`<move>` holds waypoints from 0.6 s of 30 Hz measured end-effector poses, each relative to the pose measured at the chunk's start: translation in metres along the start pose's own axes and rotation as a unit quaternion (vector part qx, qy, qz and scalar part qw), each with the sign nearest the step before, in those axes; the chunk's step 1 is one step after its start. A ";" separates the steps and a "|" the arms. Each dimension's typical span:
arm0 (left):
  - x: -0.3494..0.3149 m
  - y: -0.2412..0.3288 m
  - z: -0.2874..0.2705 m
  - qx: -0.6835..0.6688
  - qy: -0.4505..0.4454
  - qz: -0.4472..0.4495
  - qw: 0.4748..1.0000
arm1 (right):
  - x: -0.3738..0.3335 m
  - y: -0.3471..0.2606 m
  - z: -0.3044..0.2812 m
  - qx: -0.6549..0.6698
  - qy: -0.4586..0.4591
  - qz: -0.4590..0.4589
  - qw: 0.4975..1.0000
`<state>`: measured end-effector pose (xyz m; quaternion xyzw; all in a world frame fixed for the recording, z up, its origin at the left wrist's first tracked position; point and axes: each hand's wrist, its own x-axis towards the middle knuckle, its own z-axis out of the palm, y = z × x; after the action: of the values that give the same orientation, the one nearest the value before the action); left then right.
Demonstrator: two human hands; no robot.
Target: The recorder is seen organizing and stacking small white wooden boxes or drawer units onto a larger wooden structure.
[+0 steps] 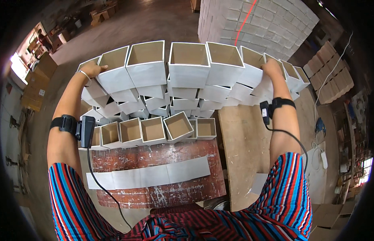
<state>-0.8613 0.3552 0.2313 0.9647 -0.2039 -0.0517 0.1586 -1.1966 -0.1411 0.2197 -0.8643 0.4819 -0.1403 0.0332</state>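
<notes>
Rows of white open-topped boxes with brown insides are stacked in a staggered wall in front of me. Both arms reach out to the top row. My left hand (91,69) is closed over the rim of a white box (116,79) near the row's left end, its thumb along the edge. Near the right end, my right hand (272,68) grips the rim of another white box (251,76), fingers dipping over the wall. Between the hands stand several more boxes, among them a middle white box (189,74). One lower box (179,125) sits tilted on the front row.
A red scuffed table (155,197) bears a long white strip (148,176). Beside it lies a wooden board (245,160) with a small white piece (258,183). Behind rises a large stack of white boxes (255,28); brown cartons (40,82) stand left. A person (45,40) is far off.
</notes>
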 end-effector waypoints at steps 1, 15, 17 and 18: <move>-0.004 0.008 0.000 0.001 -0.028 -0.006 1.000 | 0.000 0.003 0.001 -0.002 -0.007 -0.002 1.000; 0.009 -0.018 0.011 0.037 0.015 0.124 0.992 | -0.004 -0.001 -0.006 0.194 -0.035 -0.165 0.966; 0.004 -0.010 0.015 0.001 0.024 0.097 0.995 | -0.002 0.011 -0.006 0.200 -0.053 -0.157 0.966; 0.001 -0.009 0.015 0.012 0.034 0.112 0.993 | -0.006 0.012 -0.008 0.211 -0.040 -0.156 0.964</move>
<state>-0.8593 0.3579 0.2146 0.9389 -0.3056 0.0014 0.1583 -1.2112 -0.1422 0.2237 -0.9070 0.2986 -0.2077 0.2122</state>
